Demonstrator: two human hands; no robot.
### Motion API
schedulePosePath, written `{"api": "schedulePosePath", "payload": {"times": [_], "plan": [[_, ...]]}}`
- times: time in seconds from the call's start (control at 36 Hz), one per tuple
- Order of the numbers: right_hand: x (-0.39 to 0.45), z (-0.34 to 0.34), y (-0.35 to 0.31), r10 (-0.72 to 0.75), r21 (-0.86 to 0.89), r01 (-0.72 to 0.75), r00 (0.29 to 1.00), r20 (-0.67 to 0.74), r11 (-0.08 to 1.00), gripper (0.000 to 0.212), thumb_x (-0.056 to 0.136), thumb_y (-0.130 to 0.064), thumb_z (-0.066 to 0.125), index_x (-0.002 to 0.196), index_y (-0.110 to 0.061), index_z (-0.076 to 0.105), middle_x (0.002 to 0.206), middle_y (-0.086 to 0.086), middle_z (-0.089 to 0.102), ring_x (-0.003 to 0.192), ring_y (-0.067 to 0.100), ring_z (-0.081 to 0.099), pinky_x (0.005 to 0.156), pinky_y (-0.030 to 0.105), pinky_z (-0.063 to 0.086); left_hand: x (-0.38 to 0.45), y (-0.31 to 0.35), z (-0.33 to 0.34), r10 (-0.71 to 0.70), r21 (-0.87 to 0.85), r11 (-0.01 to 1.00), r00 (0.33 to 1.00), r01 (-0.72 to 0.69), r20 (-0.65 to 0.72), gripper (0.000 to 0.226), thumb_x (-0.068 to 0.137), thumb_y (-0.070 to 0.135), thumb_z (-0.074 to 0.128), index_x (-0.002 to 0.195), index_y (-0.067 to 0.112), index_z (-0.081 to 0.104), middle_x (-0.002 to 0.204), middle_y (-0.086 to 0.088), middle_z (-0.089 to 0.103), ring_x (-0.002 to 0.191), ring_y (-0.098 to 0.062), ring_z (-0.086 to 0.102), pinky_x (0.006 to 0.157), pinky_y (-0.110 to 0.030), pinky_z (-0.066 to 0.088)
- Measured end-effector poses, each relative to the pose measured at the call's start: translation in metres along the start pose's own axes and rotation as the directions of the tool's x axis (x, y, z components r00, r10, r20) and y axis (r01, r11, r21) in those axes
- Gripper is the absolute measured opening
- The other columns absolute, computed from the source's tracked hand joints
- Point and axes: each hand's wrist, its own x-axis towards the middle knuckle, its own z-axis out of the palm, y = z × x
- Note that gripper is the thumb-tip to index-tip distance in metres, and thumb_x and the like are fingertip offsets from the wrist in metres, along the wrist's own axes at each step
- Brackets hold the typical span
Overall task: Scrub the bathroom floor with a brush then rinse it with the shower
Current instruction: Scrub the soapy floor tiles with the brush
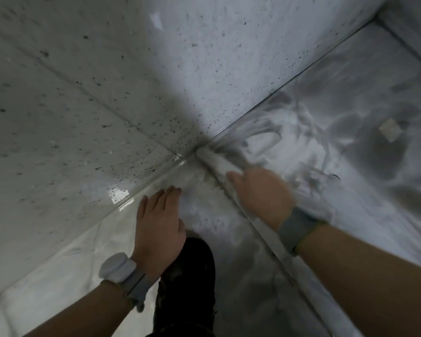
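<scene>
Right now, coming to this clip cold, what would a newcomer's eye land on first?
Probably the right hand at centre, gripping a blurred white scrubbing brush pushed into the corner where the black-speckled pale wall tile meets the floor. Next, the grey swirled soapy film on the floor at right. The left hand lies flat, fingers straight, on the glossy floor beside it.

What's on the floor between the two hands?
In the head view, only wet, soapy floor lies between the left hand and the right hand, which holds the brush.
</scene>
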Motion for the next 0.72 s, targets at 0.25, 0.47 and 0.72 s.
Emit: {"api": "schedulePosePath", "payload": {"times": [0.25,0.47,0.72], "plan": [[0.056,-0.043,0.017,-0.132,-0.227,0.127,0.991,-0.003,0.966,0.061,0.096,-0.069,0.044,0.09,-0.012,0.067,0.085,0.007,0.062,0.082,0.028,0.064,0.071,0.035,0.048,-0.011,-0.006,0.003,-0.02,-0.021,1.0,0.999,0.02,0.035,0.069,0.074,0.025,0.026,0.134,0.021,0.06,0.148,0.002,0.056,0.137,-0.028,0.049,0.117,-0.056,0.033],[0.081,-0.12,0.136,0.307,0.141,-0.292,0.946,-0.101,0.946,0.08,0.099,-0.066,0.04,0.085,0.008,0.067,0.081,0.028,0.067,0.068,0.038,0.062,0.065,0.04,0.047,-0.008,-0.004,-0.001,-0.029,-0.031,0.999,0.997,0.031,0.067,0.069,0.074,0.023,0.027,0.133,0.021,0.061,0.146,0.003,0.058,0.137,-0.027,0.049,0.118,-0.056,0.031],[-0.04,0.032,-0.018,0.051,0.041,-0.048,0.994,-0.097,0.998,0.049,0.103,-0.055,0.032,0.095,-0.016,0.06,0.094,0.012,0.067,0.091,0.035,0.065,0.069,0.038,0.044,-0.014,-0.012,0.006,-0.044,-0.132,0.99,0.999,0.04,-0.024,0.056,0.068,0.012,0.051,0.122,0.018,0.065,0.137,-0.004,0.064,0.126,-0.032,0.058,0.105,-0.058,0.045]]}}
